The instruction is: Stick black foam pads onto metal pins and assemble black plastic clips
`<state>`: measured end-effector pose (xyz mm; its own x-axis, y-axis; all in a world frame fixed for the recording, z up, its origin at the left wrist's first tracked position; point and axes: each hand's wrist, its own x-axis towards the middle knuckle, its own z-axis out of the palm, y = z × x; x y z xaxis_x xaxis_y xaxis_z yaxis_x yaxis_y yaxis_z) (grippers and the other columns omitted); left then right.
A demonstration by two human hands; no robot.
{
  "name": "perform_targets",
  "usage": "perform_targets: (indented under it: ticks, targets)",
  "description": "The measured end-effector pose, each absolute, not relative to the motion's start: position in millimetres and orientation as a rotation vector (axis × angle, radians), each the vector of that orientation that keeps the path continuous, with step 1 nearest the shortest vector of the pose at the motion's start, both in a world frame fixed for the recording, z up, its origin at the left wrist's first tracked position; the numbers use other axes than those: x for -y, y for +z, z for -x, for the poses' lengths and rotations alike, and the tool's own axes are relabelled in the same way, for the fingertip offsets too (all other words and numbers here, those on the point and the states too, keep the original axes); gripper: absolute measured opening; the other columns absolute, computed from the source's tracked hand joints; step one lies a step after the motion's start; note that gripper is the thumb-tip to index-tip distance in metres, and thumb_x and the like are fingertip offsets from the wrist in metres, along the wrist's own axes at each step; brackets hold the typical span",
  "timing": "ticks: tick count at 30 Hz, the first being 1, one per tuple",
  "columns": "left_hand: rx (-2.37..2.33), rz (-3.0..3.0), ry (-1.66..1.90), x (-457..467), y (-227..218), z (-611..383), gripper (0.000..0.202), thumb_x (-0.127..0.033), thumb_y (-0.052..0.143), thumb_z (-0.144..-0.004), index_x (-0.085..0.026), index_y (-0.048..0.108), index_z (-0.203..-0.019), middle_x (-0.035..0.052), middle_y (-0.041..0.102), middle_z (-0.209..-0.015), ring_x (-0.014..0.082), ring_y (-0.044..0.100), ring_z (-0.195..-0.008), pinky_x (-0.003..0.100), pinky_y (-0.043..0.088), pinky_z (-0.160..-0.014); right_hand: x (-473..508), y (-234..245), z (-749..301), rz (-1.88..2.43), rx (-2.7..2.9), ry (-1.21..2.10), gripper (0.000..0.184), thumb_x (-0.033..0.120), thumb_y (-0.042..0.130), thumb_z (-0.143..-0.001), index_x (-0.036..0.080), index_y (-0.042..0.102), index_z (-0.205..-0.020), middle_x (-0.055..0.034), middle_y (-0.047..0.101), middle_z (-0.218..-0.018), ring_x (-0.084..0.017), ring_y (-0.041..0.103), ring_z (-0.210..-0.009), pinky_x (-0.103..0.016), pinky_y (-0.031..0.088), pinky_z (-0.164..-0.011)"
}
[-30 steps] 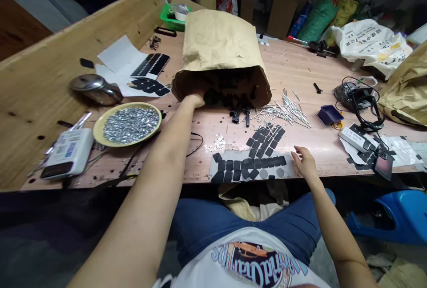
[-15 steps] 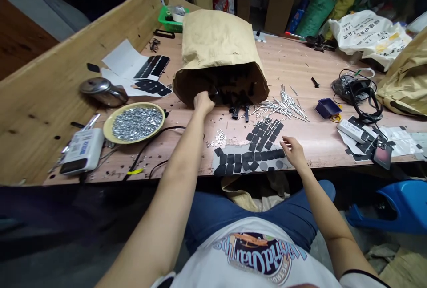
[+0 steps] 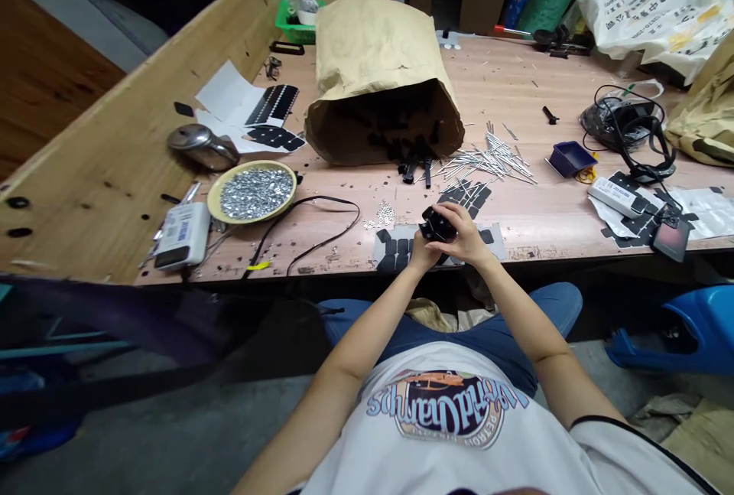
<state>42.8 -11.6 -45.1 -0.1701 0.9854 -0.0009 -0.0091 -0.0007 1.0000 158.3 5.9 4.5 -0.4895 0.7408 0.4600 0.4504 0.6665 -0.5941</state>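
Note:
Both my left hand and my right hand are closed around a black plastic part, held just above the table's front edge. The fingers cover much of it, and its exact kind is unclear. Under the hands lies a grey sheet bearing black adhesive pads. Beyond them a brown paper sack rests on its side, mouth toward me, with more black plastic parts inside and spilling from its lip. A pile of thin metal rods lies right of the sack.
At left stand a yellow bowl of small metal pieces, a white box-shaped device and a metal pot. A black cable loops nearby. To the right are a dark blue tray, a black headset and a phone-like object.
My left hand has come out of the sack's mouth, back toward me. My right hand has moved left to meet it, and both now hold a black plastic part. The view has shifted slightly.

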Motion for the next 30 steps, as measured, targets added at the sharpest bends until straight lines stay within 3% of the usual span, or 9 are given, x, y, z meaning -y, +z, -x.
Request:
perform_targets:
  ticks: [4, 8, 13, 17, 22, 25, 30]
  targets:
    - [-1.391, -1.257, 1.257, 18.1, -51.6, -35.9, 0.015, -0.017, 0.071, -0.055, -0.017, 0.057, -0.061, -0.0009, 0.06, -0.058, 0.0186, 0.061, -0.068, 0.03, 0.051, -0.064, 6.2, -13.4, -160.2, 0.973, 2.122, 0.453, 0.05, 0.048, 0.059, -0.08, 0.025, 0.053, -0.124, -0.0111, 0.057, -0.115, -0.027, 0.052, -0.112, -0.047, 0.043, -0.099]
    - [-1.345, -1.289, 1.267, 20.0, -54.6, -41.7, 0.015, -0.02, 0.07, -0.058, -0.016, 0.06, -0.069, 0.0022, 0.064, -0.067, 0.0202, 0.062, -0.076, 0.032, 0.052, -0.072, 21.0, -19.1, -161.7, 1.005, 2.077, 0.439, 0.056, 0.056, 0.055, -0.08, 0.026, 0.051, -0.127, -0.0116, 0.053, -0.124, -0.028, 0.047, -0.12, -0.049, 0.038, -0.104]
    - [-1.387, -1.269, 1.238, 20.0, -54.6, -47.5, 0.025, -0.025, 0.074, -0.058, -0.017, 0.063, -0.078, 0.006, 0.07, -0.082, 0.0257, 0.064, -0.091, 0.041, 0.05, -0.086, 13.8, -16.3, -171.2, 0.96, 2.059, 0.512, 0.066, 0.07, 0.03, -0.085, 0.025, 0.047, -0.131, -0.0099, 0.044, -0.138, -0.027, 0.039, -0.13, -0.047, 0.034, -0.107]
    - [-1.449, -1.255, 1.379, 18.7, -50.1, -41.9, 0.031, -0.03, 0.075, -0.06, -0.024, 0.065, -0.089, 0.0054, 0.07, -0.101, 0.0271, 0.06, -0.107, 0.046, 0.039, -0.103, -40.4, -3.4, -184.8, 1.266, 1.99, 0.471, 0.044, 0.05, 0.037, -0.091, 0.023, 0.056, -0.12, -0.0094, 0.058, -0.123, -0.024, 0.049, -0.118, -0.044, 0.04, -0.101]
    - [-1.486, -1.186, 1.529, 15.1, -46.6, -33.0, 0.031, -0.033, 0.075, -0.061, -0.029, 0.067, -0.091, 0.0022, 0.068, -0.111, 0.0268, 0.051, -0.122, 0.045, 0.028, -0.113, -101.5, 6.4, -184.1, 1.911, 2.051, 0.291, 0.017, 0.017, 0.052, -0.083, 0.008, 0.065, -0.089, -0.0217, 0.063, -0.103, -0.029, 0.055, -0.105, -0.041, 0.043, -0.092]
    - [-1.5, -1.139, 1.56, 14.8, -47.5, -28.7, 0.032, -0.035, 0.075, -0.061, -0.03, 0.067, -0.092, 0.0016, 0.068, -0.112, 0.027, 0.051, -0.122, 0.045, 0.029, -0.112, -108.1, 1.7, -176.9, 1.932, 2.087, 0.302, 0.007, 0.013, 0.058, -0.078, 0.009, 0.063, -0.077, -0.0202, 0.065, -0.089, -0.027, 0.06, -0.096, -0.036, 0.047, -0.084]
    - [-1.412, -1.16, 1.495, 19.0, -53.0, -18.8, 0.032, -0.042, 0.072, -0.064, -0.029, 0.065, -0.092, 0.0043, 0.068, -0.108, 0.0289, 0.052, -0.121, 0.05, 0.031, -0.11, -96.3, 5.4, -182.0, 1.825, 2.058, 0.306, 0.017, 0.02, 0.051, -0.086, 0.017, 0.059, -0.071, -0.0102, 0.066, -0.075, -0.021, 0.064, -0.082, -0.035, 0.05, -0.079]
